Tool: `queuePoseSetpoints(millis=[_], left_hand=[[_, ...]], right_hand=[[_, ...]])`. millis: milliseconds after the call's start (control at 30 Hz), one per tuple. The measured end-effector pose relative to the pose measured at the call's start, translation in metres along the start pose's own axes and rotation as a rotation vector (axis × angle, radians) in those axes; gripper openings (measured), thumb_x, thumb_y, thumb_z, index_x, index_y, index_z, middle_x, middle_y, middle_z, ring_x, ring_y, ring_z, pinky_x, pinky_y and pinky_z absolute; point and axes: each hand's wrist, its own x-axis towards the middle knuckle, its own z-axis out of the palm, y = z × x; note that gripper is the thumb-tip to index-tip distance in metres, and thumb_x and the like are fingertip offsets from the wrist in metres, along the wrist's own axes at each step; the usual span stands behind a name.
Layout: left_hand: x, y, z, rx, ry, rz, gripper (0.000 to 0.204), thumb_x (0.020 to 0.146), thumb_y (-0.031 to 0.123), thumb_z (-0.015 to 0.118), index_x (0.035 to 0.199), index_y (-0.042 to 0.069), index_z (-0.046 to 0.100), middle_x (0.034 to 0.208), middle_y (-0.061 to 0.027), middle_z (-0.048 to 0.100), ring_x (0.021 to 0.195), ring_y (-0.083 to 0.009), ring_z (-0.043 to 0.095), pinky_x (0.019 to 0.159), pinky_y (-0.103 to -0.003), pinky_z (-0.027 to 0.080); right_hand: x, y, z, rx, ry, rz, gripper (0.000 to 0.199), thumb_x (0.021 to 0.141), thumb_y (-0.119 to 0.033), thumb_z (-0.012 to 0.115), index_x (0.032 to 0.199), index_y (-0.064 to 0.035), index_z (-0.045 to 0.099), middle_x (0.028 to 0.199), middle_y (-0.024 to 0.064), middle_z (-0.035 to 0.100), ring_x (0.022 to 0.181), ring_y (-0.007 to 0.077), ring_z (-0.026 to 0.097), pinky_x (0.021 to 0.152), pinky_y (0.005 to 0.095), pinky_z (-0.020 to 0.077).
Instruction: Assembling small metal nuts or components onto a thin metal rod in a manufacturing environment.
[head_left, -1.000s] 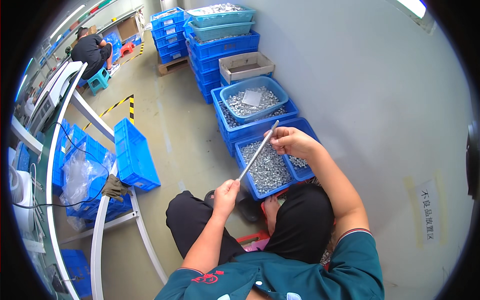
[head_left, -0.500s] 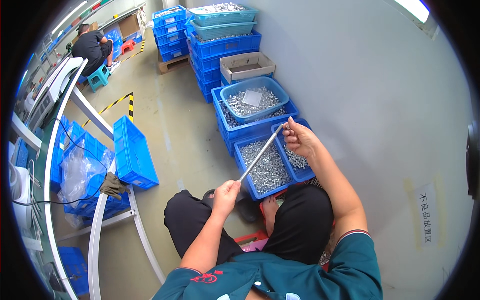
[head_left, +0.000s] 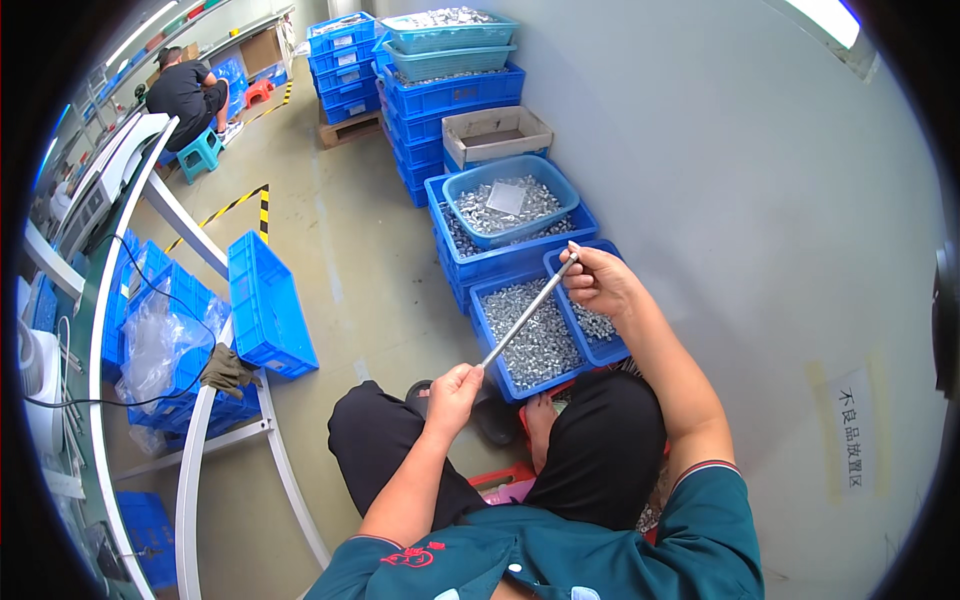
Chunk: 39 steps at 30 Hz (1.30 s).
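A slim, straight metal rod (head_left: 527,313) slants up and to the right between my hands. My left hand (head_left: 454,398) is closed round its lower end, above my left knee. At the upper end, the thumb and fingers of my right hand (head_left: 600,280) pinch the tip; whether a small metal part sits there too, I cannot make out. Beneath the rod lies a blue bin (head_left: 535,345) full of small silvery metal parts. A second blue bin (head_left: 607,350) of similar parts stands beside it, partly hidden under my right hand and forearm.
Beyond the bins, a light-blue basket (head_left: 460,200) of metal parts rests on a blue crate (head_left: 437,225). Stacked crates (head_left: 420,130) line the wall. To the left are a white-framed bench (head_left: 190,480), a tilted blue crate (head_left: 240,300) and a grey glove (head_left: 226,370). A person (head_left: 182,95) sits far off.
My right fingers have come onto the rod's upper tip, which stood just beside them before. The rod has shifted slightly to the right. My left hand has barely moved.
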Motion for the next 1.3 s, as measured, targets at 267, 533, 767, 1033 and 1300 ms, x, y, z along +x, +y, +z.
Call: queuePoseSetpoints(millis=[267,533,767,1033,1300], left_hand=[[0.001,0.002,-0.002,-0.083,-0.022,-0.009,0.032,0.091,0.024,0.053,0.065,0.006,0.049,0.055,0.0078,0.037,0.051,-0.002,0.031,0.046,-0.021,0.026],[0.005,-0.001,0.0,-0.178,-0.014,-0.046,0.033,0.092,0.027,0.051,0.064,0.01,0.047,0.052,0.0083,0.033,0.046,-0.0017,0.027,0.042,-0.02,0.019],[0.004,-0.001,-0.003,-0.164,-0.01,-0.048,0.033,0.091,0.027,0.051,0.064,0.01,0.047,0.052,0.0082,0.033,0.045,-0.0018,0.027,0.042,-0.02,0.02],[0.001,0.004,-0.001,-0.118,-0.043,-0.052,0.031,0.091,0.022,0.052,0.065,0.006,0.048,0.057,0.0077,0.039,0.053,-0.0019,0.031,0.047,-0.02,0.026],[0.0,-0.001,0.0,-0.067,-0.043,-0.032,0.03,0.09,0.022,0.053,0.066,0.005,0.049,0.059,0.0069,0.041,0.055,-0.0026,0.034,0.049,-0.021,0.029]], right_hand=[[-0.01,0.002,0.02,-0.349,-0.008,-0.04,0.039,0.093,-0.04,0.042,0.094,-0.0045,0.058,0.058,-0.0033,0.038,0.045,0.0047,0.028,0.037,0.0178,0.0221],[-0.005,0.011,0.012,-0.171,-0.026,-0.073,0.019,0.081,0.003,0.055,0.099,0.0007,0.058,0.088,0.0073,0.058,0.079,0.0153,0.057,0.07,0.0286,0.0494],[0.002,0.009,0.009,-0.122,0.149,-0.173,0.021,0.084,-0.005,0.058,0.103,0.0024,0.053,0.087,0.0094,0.059,0.08,0.0165,0.062,0.065,0.0233,0.0544],[0.005,0.005,-0.002,-0.045,0.182,-0.145,0.024,0.083,-0.026,0.064,0.092,-0.0058,0.054,0.077,0.0043,0.057,0.052,0.0041,0.043,0.038,0.014,0.0304],[0.002,0.004,0.012,-0.229,0.21,-0.295,0.016,0.083,-0.016,0.064,0.091,-0.0055,0.055,0.079,0.0067,0.06,0.051,0.0037,0.045,0.04,0.0153,0.0315]])
